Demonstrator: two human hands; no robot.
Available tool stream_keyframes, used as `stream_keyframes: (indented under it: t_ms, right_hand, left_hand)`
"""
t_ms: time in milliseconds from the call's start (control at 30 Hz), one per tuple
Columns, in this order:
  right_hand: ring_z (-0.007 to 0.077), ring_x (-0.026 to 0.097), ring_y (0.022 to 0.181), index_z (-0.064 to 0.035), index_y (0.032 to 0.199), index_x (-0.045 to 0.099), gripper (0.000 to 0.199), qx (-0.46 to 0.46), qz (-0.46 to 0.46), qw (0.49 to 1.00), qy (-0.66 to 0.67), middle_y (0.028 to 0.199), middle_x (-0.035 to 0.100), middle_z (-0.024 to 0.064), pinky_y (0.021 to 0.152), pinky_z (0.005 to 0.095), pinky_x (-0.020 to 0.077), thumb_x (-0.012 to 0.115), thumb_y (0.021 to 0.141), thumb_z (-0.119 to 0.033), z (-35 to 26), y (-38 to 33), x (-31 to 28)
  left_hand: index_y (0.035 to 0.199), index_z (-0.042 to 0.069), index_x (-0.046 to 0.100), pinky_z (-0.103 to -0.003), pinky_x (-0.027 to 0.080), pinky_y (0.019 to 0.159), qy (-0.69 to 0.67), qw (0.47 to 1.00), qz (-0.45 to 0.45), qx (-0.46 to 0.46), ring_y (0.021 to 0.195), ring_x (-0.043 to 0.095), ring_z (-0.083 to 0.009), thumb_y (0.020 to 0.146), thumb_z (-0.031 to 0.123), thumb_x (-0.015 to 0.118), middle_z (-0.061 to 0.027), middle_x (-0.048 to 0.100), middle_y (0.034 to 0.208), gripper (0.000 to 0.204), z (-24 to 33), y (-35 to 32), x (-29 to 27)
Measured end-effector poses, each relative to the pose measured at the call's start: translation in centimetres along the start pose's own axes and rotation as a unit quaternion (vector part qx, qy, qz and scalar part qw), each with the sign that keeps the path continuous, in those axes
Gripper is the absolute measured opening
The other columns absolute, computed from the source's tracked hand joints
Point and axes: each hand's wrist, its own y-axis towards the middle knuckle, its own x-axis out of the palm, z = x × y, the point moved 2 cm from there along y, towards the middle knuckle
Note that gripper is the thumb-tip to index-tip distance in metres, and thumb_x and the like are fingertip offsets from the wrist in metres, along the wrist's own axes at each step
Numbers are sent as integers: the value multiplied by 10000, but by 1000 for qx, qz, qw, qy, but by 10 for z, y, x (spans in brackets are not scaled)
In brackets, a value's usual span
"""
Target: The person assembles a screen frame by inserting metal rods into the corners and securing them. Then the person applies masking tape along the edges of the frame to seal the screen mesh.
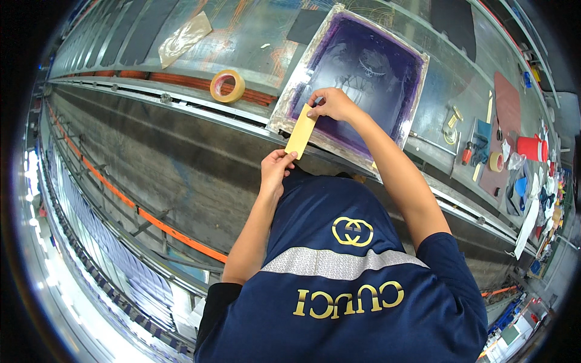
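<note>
2 hands stretch tape strip (301, 131) between them.

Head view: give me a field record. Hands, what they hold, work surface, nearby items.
left hand: pinches the lower end of a tan strip of tape
right hand: pinches the strip's upper end, over the frame
strip: stretched between both hands, slanted
frame: silver-edged printing screen with purple mesh, lying flat on the long metal table
nearby: tan tape roll left of the screen; red cup and small tools far right
</note>
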Motion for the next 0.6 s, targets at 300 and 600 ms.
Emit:
stream_keyframes:
  t_ms: [300, 600]
  right_hand:
    - [184, 687, 765, -98, 853, 791, 313, 46, 7, 998, 39, 789, 742, 59, 733, 339, 535, 922, 652, -298, 11, 9, 13]
    - [169, 665, 761, -72, 834, 803, 272, 101, 20, 994, 24, 799, 747, 66, 718, 312, 513, 917, 652, -239, -2, 6, 13]
  left_hand:
    - [870, 92, 614, -177, 330, 450, -42, 998, 39, -5, 569, 487, -30, 893, 209, 799, 32, 578, 714, 220, -6, 4, 1]
    - [882, 80, 617, -181, 319, 455, -39, 998, 53, 10, 549, 460, -28, 895, 208, 797, 41, 557, 695, 221, -6, 1, 2]
